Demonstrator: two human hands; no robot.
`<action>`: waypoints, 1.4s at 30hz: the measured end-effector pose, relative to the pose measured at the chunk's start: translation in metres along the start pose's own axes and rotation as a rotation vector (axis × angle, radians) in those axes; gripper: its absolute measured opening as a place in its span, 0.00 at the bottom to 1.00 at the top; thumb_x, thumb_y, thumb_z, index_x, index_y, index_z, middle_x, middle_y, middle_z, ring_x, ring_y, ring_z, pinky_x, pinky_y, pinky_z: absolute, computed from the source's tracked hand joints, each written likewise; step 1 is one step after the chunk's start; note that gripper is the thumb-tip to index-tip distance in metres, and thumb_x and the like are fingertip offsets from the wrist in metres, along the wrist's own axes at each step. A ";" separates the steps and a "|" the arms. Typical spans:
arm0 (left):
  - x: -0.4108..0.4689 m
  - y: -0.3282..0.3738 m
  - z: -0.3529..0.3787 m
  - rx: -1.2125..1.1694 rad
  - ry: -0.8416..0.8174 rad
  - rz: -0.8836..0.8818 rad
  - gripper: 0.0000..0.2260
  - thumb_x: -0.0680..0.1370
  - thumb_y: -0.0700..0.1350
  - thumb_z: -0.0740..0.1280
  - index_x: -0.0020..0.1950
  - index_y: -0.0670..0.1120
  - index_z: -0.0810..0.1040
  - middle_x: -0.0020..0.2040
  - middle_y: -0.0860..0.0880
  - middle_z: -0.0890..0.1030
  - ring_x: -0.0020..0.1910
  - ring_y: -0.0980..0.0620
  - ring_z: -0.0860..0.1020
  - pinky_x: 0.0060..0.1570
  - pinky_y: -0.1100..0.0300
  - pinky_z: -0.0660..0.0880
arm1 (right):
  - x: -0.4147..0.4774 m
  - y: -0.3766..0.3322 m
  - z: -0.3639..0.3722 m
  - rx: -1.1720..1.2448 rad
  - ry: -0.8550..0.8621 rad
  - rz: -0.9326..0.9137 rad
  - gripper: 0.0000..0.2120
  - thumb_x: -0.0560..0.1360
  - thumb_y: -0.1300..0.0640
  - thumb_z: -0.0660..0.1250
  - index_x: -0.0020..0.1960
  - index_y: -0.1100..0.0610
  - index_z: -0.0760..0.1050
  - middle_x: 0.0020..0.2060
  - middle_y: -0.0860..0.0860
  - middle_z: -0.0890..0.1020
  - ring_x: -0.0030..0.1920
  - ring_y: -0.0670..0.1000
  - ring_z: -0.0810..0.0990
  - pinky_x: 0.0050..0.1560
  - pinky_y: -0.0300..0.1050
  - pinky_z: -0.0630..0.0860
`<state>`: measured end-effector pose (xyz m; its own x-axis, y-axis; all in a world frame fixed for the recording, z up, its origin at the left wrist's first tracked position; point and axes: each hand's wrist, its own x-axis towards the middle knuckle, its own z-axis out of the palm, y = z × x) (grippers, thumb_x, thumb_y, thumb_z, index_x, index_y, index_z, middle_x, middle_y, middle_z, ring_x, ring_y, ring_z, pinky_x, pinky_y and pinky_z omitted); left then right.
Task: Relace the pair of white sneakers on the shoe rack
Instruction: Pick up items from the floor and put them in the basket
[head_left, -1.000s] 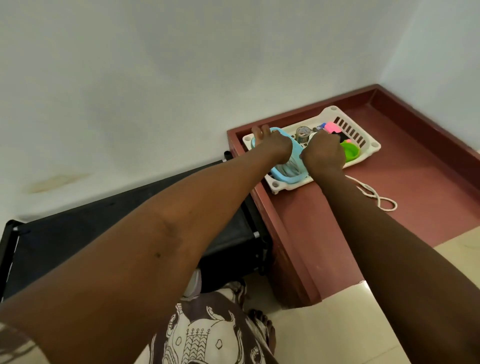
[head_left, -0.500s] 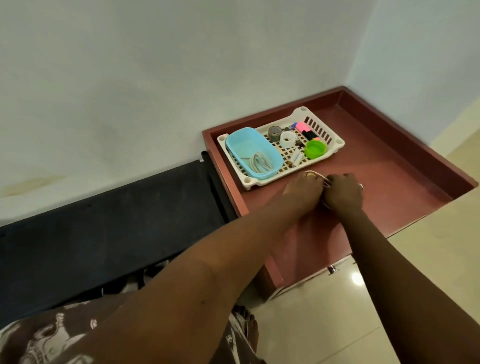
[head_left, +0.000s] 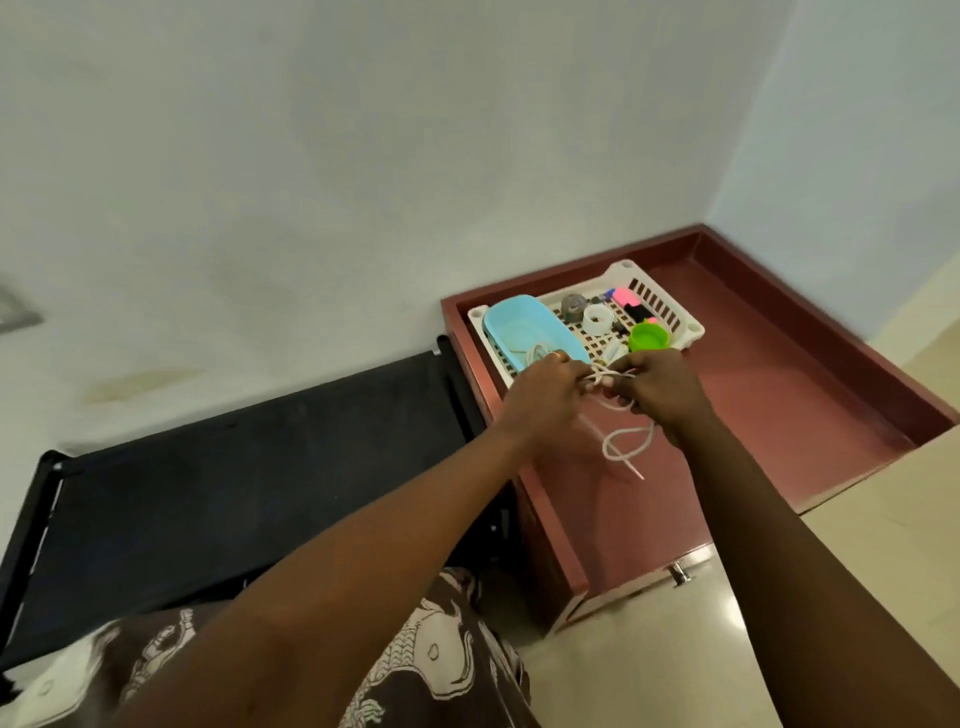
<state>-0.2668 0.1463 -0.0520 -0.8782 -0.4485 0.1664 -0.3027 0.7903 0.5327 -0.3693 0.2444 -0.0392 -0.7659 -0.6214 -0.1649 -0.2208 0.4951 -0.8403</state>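
**Lace in hand over the bench; shoes not yet reached**

Step in hand: sorting out a loose lace before any threading. The person stands at the maroon bench (head_left: 779, 415) with both arms out. The left grip (head_left: 545, 395) and right grip (head_left: 660, 389) are each closed on the white lace (head_left: 623, 447), pinching it at a bunched, crossed section between them. A loop and one tipped end hang below, above the bench top. It looks like a tangle or knot being worked loose; I cannot tell which.

The white sneakers are not in view. A black frame (head_left: 234, 493) stands just left of the bench; it may be the shoe rack.

Next move, as I judge it: pull the lace out straight, find both tips, then carry it to a shoe and start at the lowest eyelets. This needs fine fingertip work. The risk is that pulling tightens the knot.

Containers:
- White slotted basket (head_left: 691, 328), at the back of the bench against the wall.
- Blue tub (head_left: 519, 325) in the basket's left half, holding a pale coil, perhaps a second lace; unclear.
- Basket's right half: grey tape roll (head_left: 573, 306), white ring (head_left: 596, 318), green lid (head_left: 648, 338), pink item (head_left: 626, 296), black item (head_left: 640, 312).
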 end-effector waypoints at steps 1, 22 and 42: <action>-0.005 -0.006 -0.016 -0.030 0.030 -0.027 0.12 0.79 0.41 0.61 0.59 0.41 0.79 0.53 0.41 0.78 0.50 0.44 0.76 0.48 0.53 0.71 | -0.004 -0.017 0.003 0.031 -0.031 -0.037 0.02 0.71 0.66 0.71 0.44 0.61 0.80 0.29 0.55 0.79 0.23 0.42 0.74 0.25 0.33 0.68; -0.174 -0.158 -0.277 -0.184 0.311 -0.582 0.13 0.80 0.48 0.61 0.53 0.41 0.80 0.50 0.45 0.82 0.52 0.48 0.78 0.47 0.61 0.68 | -0.084 -0.240 0.189 0.042 -0.191 -0.211 0.10 0.73 0.58 0.71 0.46 0.66 0.80 0.36 0.58 0.82 0.23 0.42 0.73 0.21 0.31 0.66; -0.190 -0.219 -0.244 -0.111 0.306 -0.761 0.18 0.81 0.45 0.59 0.71 0.43 0.68 0.69 0.41 0.71 0.67 0.44 0.69 0.66 0.56 0.63 | -0.081 -0.252 0.235 0.463 -0.568 0.198 0.08 0.79 0.61 0.61 0.43 0.61 0.75 0.37 0.56 0.79 0.37 0.52 0.79 0.48 0.48 0.76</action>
<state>0.0568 -0.0437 0.0019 -0.3038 -0.9507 -0.0626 -0.7211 0.1864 0.6673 -0.1101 0.0273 0.0649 -0.3086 -0.8265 -0.4709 0.2610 0.4025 -0.8774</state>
